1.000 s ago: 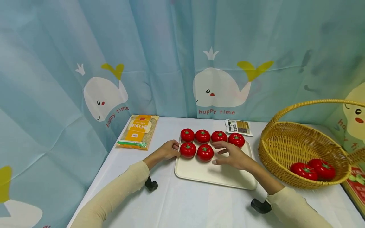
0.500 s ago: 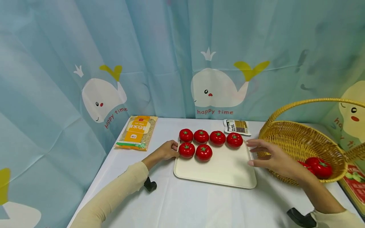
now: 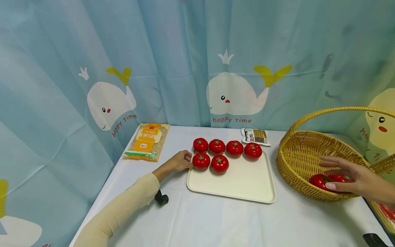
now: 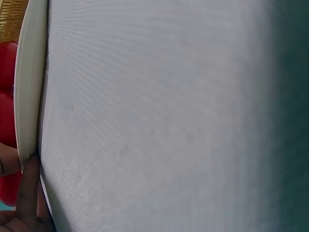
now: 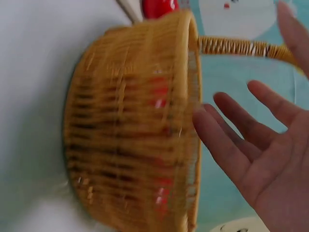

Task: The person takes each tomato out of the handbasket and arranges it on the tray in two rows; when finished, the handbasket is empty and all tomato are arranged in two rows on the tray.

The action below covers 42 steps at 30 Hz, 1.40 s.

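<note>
My left hand (image 3: 179,161) pinches the left rim of a cream tray (image 3: 243,181). In the left wrist view, the thumb lies over the rim and a finger is under it. Several red tomatoes (image 3: 220,164) sit on the tray, a row along the back and two in front at the left. My right hand (image 3: 359,176) hovers over the wicker basket (image 3: 303,154) with fingers spread and nothing held. Two tomatoes (image 3: 318,180) lie in the basket, partly behind that hand. The right wrist view shows the fingers beside the basket's rim (image 5: 183,63).
A bag of noodles (image 3: 147,142) lies at the back left of the white table. Behind the tray is a small flat pouch (image 3: 255,136). The basket's tall handle (image 3: 333,109) arches up. A red box (image 3: 385,212) lies at the right edge.
My right hand has moved right, from over the tray to above the basket. The left hand keeps its hold on the tray's edge, and the tomatoes stay where they were.
</note>
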Motion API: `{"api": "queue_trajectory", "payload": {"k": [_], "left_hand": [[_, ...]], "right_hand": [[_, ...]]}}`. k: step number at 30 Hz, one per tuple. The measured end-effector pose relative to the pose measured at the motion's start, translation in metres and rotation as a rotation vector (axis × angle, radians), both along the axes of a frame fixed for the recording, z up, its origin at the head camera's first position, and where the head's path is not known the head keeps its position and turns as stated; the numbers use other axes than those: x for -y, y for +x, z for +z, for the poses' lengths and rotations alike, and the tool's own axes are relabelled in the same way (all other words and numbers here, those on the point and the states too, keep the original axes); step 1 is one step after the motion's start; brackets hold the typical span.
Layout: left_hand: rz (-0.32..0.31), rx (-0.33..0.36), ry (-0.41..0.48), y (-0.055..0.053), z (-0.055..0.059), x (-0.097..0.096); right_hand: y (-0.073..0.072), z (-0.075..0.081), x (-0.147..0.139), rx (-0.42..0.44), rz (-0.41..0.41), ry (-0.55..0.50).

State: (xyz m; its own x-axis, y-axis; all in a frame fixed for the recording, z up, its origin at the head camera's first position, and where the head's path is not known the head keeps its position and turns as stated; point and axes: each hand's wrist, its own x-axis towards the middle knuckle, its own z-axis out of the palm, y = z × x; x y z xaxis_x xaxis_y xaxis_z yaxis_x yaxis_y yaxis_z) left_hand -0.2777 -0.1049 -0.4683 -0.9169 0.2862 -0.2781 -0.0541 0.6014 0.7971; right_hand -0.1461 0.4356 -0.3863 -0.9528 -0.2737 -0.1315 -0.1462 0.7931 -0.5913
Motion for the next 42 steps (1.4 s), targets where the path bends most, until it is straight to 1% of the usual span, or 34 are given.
{"api": "queue_trajectory", "payload": {"k": [2,5,9,11,12,17,20,23,26,29,33,37,42], "left_hand": [[-0.002,0.001,0.001,0.001,0.001,0.0],[0.0,0.002,-0.001,0.001,0.002,0.0],[0.0,0.004,0.001,0.001,0.001,-0.001],[0.0,0.004,0.001,0.0,0.001,-0.001],[-0.001,0.004,0.001,0.0,0.0,-0.001],[0.001,0.006,0.005,-0.001,-0.002,0.0],[-0.002,0.004,0.004,-0.001,-0.003,0.0],[-0.005,0.0,0.003,-0.001,-0.003,0.0],[-0.005,0.002,0.004,-0.002,-0.003,0.001],[0.0,0.005,0.002,-0.002,-0.002,0.001],[0.004,0.006,-0.003,-0.001,-0.002,0.001],[-0.002,0.007,-0.01,-0.001,-0.001,0.001],[-0.007,0.01,-0.007,-0.002,-0.001,0.0]], "right_hand": [[0.0,-0.005,-0.007,0.014,0.025,-0.012],[-0.003,-0.008,-0.009,0.026,0.061,-0.005],[-0.01,-0.01,-0.002,0.051,0.038,0.027],[-0.014,-0.01,0.0,0.075,0.02,0.005],[-0.017,-0.011,0.0,0.073,0.018,-0.009],[-0.031,-0.012,-0.003,0.039,0.017,-0.108],[-0.039,-0.014,-0.004,-0.001,0.009,-0.135],[-0.045,-0.016,-0.007,-0.068,-0.007,-0.12],[-0.047,-0.015,-0.008,-0.12,-0.051,-0.084],[-0.047,-0.012,-0.008,-0.14,-0.06,-0.093],[-0.049,-0.005,-0.011,-0.149,-0.068,-0.073],[-0.052,0.002,-0.014,-0.157,-0.084,-0.03],[-0.06,0.012,-0.017,-0.165,-0.09,-0.023]]}}
